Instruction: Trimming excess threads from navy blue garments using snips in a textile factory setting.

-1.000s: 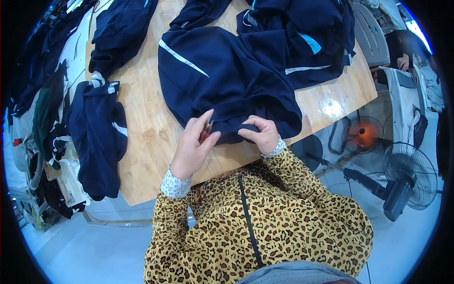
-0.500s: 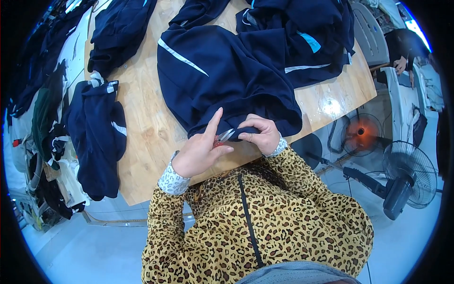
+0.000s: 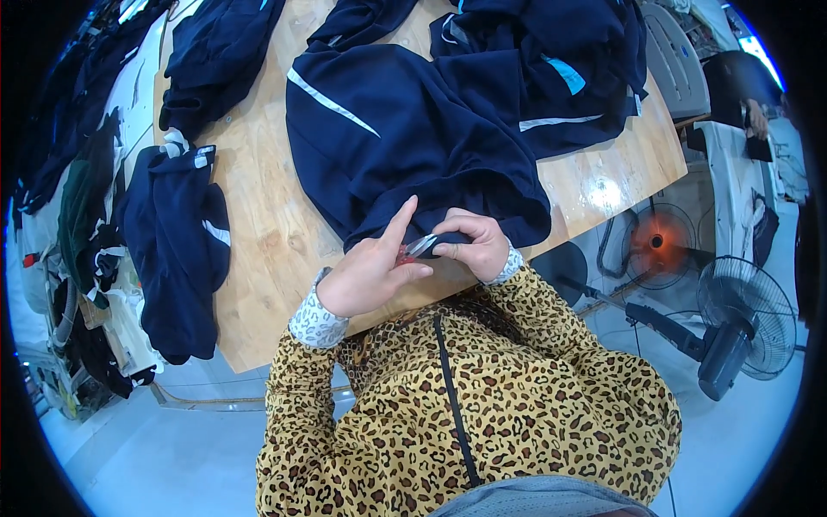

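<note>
My left hand (image 3: 369,269) holds small red-handled scissors (image 3: 419,246), its index finger stretched out and its other fingers curled around the handles. The metal blades point at the hem pinched by my right hand (image 3: 479,246), and their tips are close by its thumb and index finger. Whether the blades cut into anything is too small to tell. The pinched edge belongs to a navy garment (image 3: 396,112) with a white stripe, spread over the wooden table before me. Its near opening lies bunched beside my hands.
More navy garments lie on the wooden table (image 3: 267,233): a folded one (image 3: 177,250) at left, others at the back. To the right stand a black fan (image 3: 743,319), a glowing orange heater-like round fan (image 3: 657,242) and a grey plastic chair (image 3: 676,65). Another person (image 3: 741,86) is at far right.
My left hand has moved slightly right with the scissors, bringing the blade tips closer to my right fingers. My right hand stays almost still. The other person's hand at far right has shifted.
</note>
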The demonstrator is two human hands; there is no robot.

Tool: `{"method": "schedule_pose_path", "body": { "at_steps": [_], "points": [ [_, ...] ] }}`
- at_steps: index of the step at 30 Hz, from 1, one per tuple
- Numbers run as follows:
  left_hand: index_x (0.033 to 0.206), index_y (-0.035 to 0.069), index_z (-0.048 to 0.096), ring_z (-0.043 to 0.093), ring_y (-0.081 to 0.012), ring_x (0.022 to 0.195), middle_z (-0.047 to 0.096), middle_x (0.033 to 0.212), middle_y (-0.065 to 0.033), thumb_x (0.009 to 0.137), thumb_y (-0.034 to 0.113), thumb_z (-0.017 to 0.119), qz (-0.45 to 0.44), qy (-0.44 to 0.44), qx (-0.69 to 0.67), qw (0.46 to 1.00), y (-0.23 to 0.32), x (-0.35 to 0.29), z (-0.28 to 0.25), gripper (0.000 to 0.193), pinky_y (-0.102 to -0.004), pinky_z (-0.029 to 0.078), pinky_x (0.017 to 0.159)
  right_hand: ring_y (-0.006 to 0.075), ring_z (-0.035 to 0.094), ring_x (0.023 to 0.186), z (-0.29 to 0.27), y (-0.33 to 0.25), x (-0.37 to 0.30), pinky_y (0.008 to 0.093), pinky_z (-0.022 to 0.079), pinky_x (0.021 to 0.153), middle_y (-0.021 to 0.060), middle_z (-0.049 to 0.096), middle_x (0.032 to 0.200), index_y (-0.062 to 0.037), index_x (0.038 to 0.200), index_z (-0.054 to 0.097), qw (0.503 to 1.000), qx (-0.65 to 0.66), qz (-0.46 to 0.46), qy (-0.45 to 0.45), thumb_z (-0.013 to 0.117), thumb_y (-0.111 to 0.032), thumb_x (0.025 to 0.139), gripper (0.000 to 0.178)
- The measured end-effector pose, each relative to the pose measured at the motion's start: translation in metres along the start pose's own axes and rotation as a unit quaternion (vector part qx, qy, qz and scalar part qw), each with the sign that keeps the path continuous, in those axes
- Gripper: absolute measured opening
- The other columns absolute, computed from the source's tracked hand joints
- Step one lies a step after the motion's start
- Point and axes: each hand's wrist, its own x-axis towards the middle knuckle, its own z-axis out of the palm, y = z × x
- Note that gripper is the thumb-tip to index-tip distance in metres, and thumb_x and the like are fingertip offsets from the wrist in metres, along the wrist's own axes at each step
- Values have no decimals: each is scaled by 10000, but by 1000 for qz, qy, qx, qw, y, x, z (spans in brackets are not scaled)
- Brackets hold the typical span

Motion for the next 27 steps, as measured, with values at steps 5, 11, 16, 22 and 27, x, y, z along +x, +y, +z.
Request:
{"method": "schedule_pose_path", "body": {
  "at_steps": [5,11,16,22,27],
  "points": [
    [1426,40,115,526,-219,547,566,648,-127,808,156,663,-7,-13,5,1000,-1,1,0,833,-322,425,547,115,495,679,-1,2,0,242,386,626,39,531,738,6,876,639,1000,-5,-3,-3,701,-49,739,160],
    [1410,34,184,530,-149,627,551,716,-77,807,133,662,6,56,-92,994,-8,-3,-6,776,-279,450,609,113,502,687,-2,-4,0,237,390,631,33,537,746,3,877,641,1000,-4,14,9,698,-46,740,155],
    [1248,9,430,437,-63,633,467,730,16,825,79,645,2,169,-168,971,-24,-9,-4,480,-209,409,581,117,508,697,-1,-6,0,236,398,644,31,544,757,5,886,642,1000,8,12,24,697,-40,740,162],
    [884,23,650,493,-112,584,518,792,-52,753,18,682,130,284,-31,949,-10,-2,14,135,-218,408,532,125,526,724,0,-3,-1,237,413,665,37,548,769,8,893,641,1000,2,-4,30,695,-30,739,168],
    [856,80,653,575,-196,617,540,814,-78,736,16,671,204,243,97,943,-3,4,27,138,-277,464,538,130,543,734,1,-5,-1,238,425,674,45,564,777,1,899,645,1000,-7,1,26,702,-23,729,181]
  ]
}}
